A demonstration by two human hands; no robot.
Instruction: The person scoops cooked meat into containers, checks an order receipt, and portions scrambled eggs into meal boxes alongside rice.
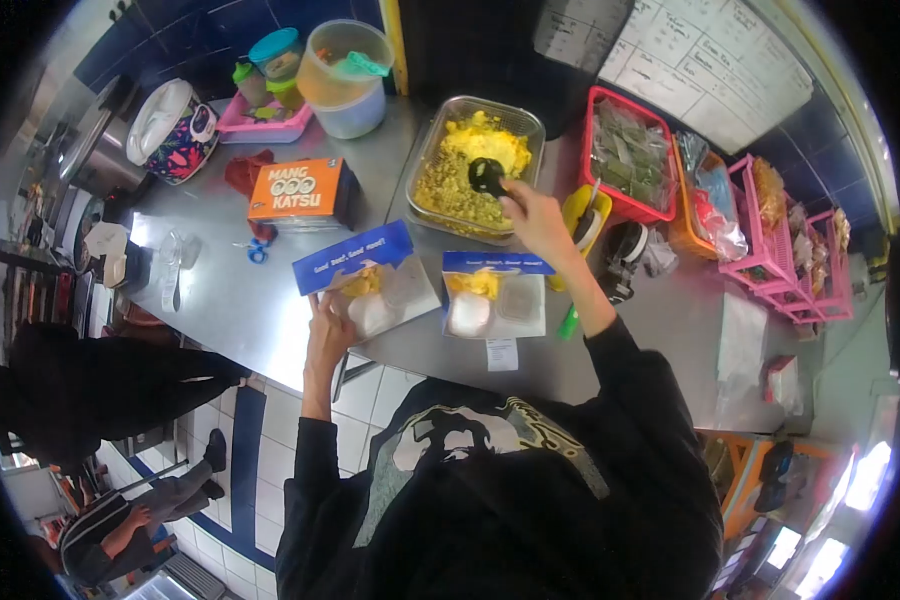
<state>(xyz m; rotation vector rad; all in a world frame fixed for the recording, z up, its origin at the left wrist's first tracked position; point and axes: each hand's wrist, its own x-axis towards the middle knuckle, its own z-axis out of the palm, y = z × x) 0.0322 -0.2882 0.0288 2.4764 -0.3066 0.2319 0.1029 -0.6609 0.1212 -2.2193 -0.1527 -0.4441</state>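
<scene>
My right hand (540,222) is closed around a black serving spoon (486,176), its bowl down in the crumbly yellow food (452,190) inside a clear rectangular container (417,205). My left hand (328,330) grips the near left edge of an open paper meal box (410,305) with a blue lid flap, tilted on the counter's edge. White rice (372,316) and some yellow food lie in it. Beside it, a second open meal box (520,325) holds rice, yellow food and a small clear-lidded cup (515,300).
An orange stack of folded boxes (300,195) and blue scissors (257,250) are at left. A red basket of packets (630,150), pink baskets (770,230) and a green marker (569,322) are at right. Other people (100,390) are on the left.
</scene>
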